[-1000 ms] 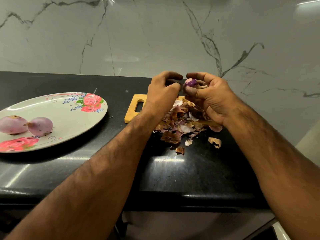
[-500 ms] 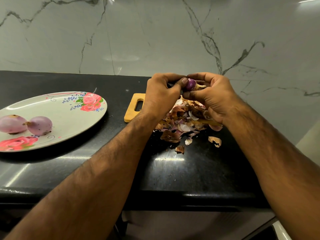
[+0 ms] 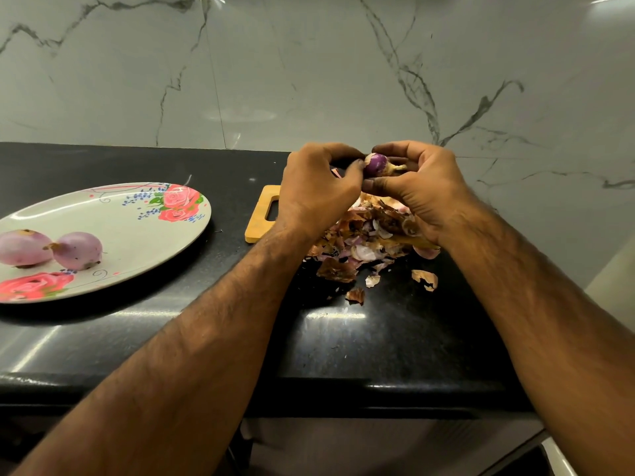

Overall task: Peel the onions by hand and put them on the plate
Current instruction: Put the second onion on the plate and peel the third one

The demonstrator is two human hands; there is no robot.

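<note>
Our hands meet above the far part of the bench. The right hand [image 3: 422, 194] cups a small onion [image 3: 376, 163] in curled fingers and thumb, and the left hand [image 3: 316, 190] pinches at that onion's left end, so neither is free. Below them the black bench [image 3: 343, 338] carries everything. On its left part lies the flowered plate [image 3: 144, 242], well apart from the hands, with the left hand the nearer to it. Under the hands sits a wooden cutting board [image 3: 261, 214], its handle end showing on the left, heaped with a pile of onion skins [image 3: 364, 242] that spills toward us onto the bench. Two peeled onions [image 3: 77, 250] lie side by side near the plate's left edge. The small onion's long axis runs left to right, its glossy purple end toward the left hand and its dry tail [image 3: 397, 168] toward the right. We judge some skin remains at the tail, so the next pull goes rightward, and the onion then travels left to the plate.
</note>
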